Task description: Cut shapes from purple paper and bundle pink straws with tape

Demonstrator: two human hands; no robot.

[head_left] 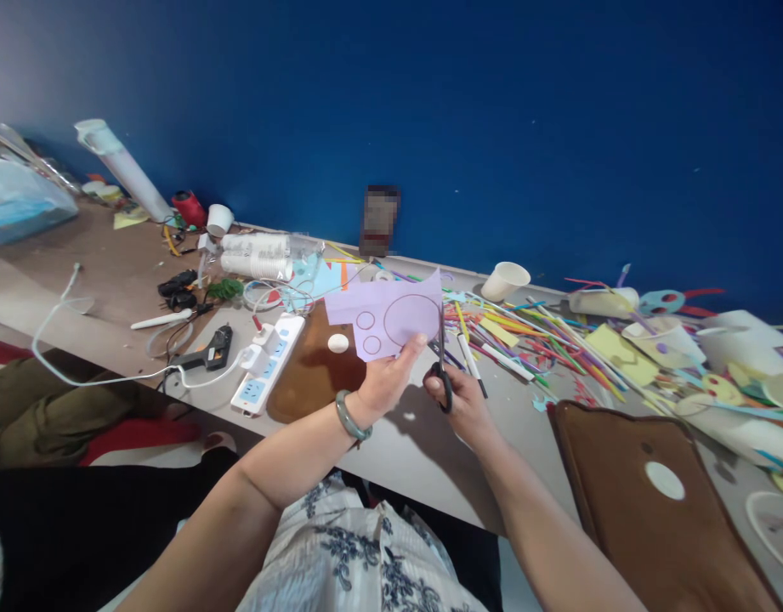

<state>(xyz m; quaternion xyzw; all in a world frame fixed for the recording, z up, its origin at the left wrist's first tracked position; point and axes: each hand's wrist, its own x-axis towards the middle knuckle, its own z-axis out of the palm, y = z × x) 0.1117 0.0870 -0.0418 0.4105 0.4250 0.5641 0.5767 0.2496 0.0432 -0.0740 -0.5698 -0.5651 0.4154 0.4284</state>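
My left hand (pixel 384 378) holds up a pale purple sheet of paper (pixel 384 319) by its lower edge; three circles are drawn on it, one large and two small. My right hand (pixel 458 399) grips black-handled scissors (pixel 442 357), whose blades point up along the sheet's right edge beside the large circle. A green bangle sits on my left wrist. Both hands hover just above the grey table (pixel 391 442) near its front edge.
A brown board (pixel 311 365) and a white power strip (pixel 267 364) lie left of my hands, with a black glue gun (pixel 209 348). Another brown board (pixel 652 501) sits at right. Several coloured straws (pixel 531 336), paper cups (pixel 506 279) and paper scraps crowd the back.
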